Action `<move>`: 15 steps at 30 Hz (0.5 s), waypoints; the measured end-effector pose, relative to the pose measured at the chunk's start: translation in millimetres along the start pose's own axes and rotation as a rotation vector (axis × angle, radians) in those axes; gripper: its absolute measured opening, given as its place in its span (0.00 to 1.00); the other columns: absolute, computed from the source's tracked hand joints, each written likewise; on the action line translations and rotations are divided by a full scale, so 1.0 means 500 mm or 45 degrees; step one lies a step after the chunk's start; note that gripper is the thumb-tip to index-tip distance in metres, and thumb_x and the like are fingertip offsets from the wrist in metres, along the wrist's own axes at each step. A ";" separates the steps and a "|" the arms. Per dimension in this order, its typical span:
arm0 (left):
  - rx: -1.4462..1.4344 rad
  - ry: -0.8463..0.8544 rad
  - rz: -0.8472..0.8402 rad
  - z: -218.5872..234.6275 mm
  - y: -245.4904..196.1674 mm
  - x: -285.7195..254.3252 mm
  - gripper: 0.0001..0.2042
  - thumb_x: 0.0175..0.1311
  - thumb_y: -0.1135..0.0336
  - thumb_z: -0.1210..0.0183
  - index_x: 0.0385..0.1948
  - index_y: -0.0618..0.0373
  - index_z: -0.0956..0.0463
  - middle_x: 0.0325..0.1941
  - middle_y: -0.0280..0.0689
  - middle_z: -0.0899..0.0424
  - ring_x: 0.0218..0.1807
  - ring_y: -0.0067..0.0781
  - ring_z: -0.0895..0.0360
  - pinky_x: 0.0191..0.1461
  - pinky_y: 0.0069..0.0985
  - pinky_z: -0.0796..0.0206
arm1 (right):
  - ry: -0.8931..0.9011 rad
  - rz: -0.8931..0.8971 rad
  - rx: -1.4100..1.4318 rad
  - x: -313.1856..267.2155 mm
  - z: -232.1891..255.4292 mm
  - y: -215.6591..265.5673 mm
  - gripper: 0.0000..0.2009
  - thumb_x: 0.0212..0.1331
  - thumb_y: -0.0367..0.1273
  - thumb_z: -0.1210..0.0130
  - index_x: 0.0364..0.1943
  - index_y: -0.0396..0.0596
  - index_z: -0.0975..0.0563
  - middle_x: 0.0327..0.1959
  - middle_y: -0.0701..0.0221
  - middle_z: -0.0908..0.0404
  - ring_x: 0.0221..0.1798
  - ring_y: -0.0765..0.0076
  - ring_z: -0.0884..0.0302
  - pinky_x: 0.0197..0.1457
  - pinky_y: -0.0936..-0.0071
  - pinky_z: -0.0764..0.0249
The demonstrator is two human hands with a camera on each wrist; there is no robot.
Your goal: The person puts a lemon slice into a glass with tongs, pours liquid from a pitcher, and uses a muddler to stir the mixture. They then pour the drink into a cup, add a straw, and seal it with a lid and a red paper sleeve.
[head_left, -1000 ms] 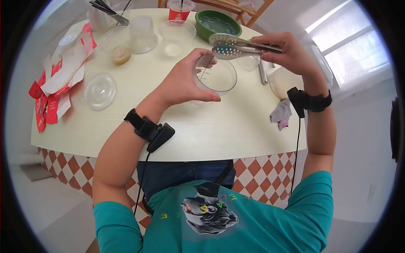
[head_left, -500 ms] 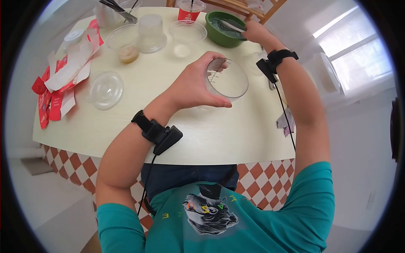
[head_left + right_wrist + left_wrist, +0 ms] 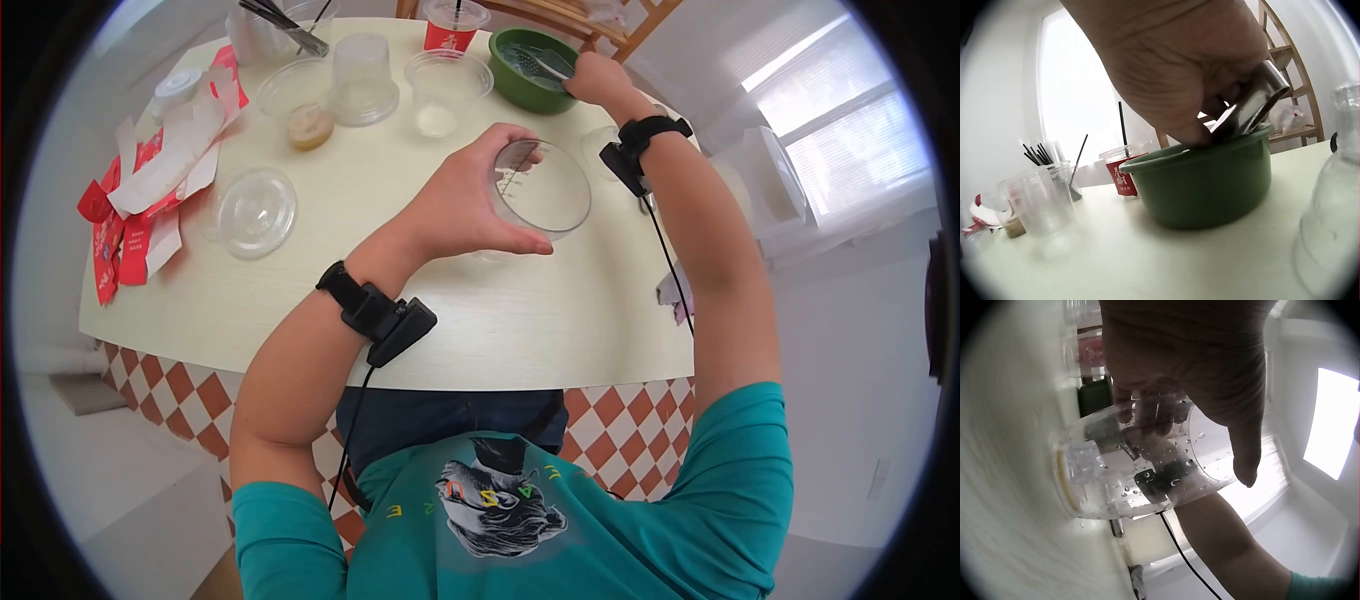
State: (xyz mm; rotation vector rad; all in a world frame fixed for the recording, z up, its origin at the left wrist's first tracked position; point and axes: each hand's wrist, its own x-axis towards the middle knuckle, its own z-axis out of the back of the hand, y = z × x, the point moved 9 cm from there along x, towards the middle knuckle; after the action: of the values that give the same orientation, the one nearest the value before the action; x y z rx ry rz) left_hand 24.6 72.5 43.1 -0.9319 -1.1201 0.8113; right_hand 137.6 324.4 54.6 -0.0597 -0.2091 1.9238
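- The teal T-shirt [image 3: 500,520] carries yellow letters around its printed picture; they look like "Z", "A" and "E" (seen upside down, no whole word readable).
- The clear cup [image 3: 535,190] bears printed measuring marks, too small to read.
- The red cup [image 3: 1124,178] has white print, illegible.

Head downward; wrists close; shared green bowl [image 3: 527,68].

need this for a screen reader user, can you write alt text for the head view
A person's left hand holds a clear plastic cup tilted above a pale table, while the right hand dips metal tongs into a green bowl. Clear containers and red-and-white wrappers lie at the far left.
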 end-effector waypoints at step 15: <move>0.026 -0.008 0.024 0.004 0.007 -0.004 0.43 0.31 0.68 0.25 0.57 0.57 0.37 0.55 0.39 0.24 0.58 0.32 0.28 0.64 0.31 0.39 | -0.218 0.089 0.071 -0.032 0.055 -0.027 0.21 0.50 0.46 0.41 0.41 0.44 0.19 0.38 0.61 0.16 0.43 0.52 0.19 0.48 0.59 0.24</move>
State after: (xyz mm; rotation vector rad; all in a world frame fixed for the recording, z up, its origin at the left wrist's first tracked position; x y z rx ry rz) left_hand 21.9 72.3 39.6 -0.9245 -1.1078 0.8407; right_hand 151.7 310.9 82.9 0.1370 -0.2703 2.0045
